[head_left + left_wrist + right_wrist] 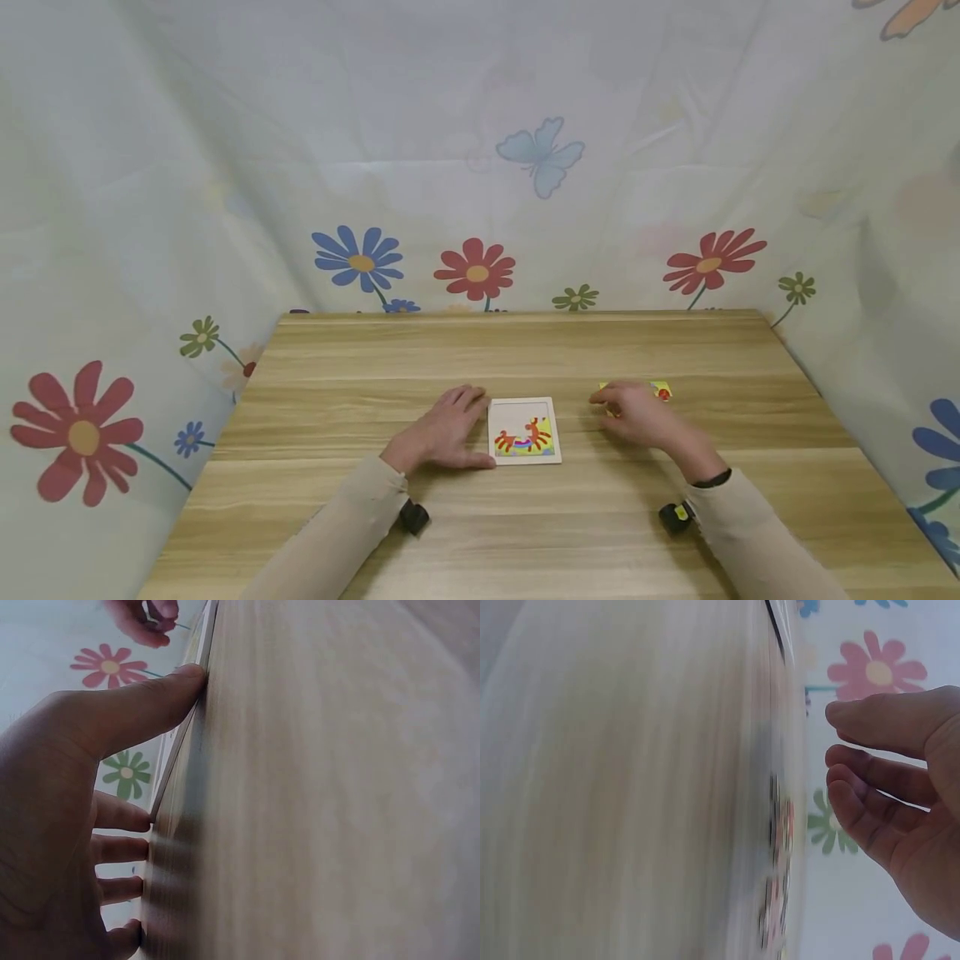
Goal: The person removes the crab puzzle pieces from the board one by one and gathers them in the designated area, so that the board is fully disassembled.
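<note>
Left hand (pixel 447 429), fingers spread, touches the puzzle tray (pixel 516 417) at left; right hand (pixel 637 412), thumb parted from fingers, holds nothing near pieces (pixel 663 390); squarish tray, sides near-to-far.

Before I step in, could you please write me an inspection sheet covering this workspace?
Surface: wood-grain table.
Job's things: white frame, its lower part filled with colourful picture pieces; loose pieces to its right, partly hidden, so not countable.
Clutter: nothing seen.
Left hand: touches the frame's left side, thumb near the lower corner.
Right hand: hovers over the loose pieces, with nothing seen in its fingers.
Cables: nothing seen.
Surroundings: creased pale backdrop printed with flowers and a butterfly.
</note>
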Demonstrator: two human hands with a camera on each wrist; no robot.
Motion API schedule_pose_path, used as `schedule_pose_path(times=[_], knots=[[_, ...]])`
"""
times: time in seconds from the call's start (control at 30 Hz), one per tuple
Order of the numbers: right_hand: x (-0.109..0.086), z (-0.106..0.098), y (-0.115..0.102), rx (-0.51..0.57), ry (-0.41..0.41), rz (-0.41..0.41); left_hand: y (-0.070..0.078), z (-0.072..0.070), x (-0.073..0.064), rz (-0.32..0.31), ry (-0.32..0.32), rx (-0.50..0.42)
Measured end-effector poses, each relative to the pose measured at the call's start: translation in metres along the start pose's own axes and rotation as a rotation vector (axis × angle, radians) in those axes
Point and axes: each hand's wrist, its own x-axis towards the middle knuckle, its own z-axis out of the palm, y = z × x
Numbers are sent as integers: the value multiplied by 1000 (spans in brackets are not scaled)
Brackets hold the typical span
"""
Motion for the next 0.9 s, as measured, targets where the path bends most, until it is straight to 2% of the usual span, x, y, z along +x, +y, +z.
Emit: schedule_pose_path(times=[0.2, 0.5, 0.9], knots=[[13, 5, -18, 37, -38, -15, 0, -1, 0, 1, -9, 4], [30, 22, -38, 45, -49, -111, 0, -2, 0, 3, -3, 12], [41, 29, -53, 5, -96, -101, -2, 0, 0, 20, 9, -1]])
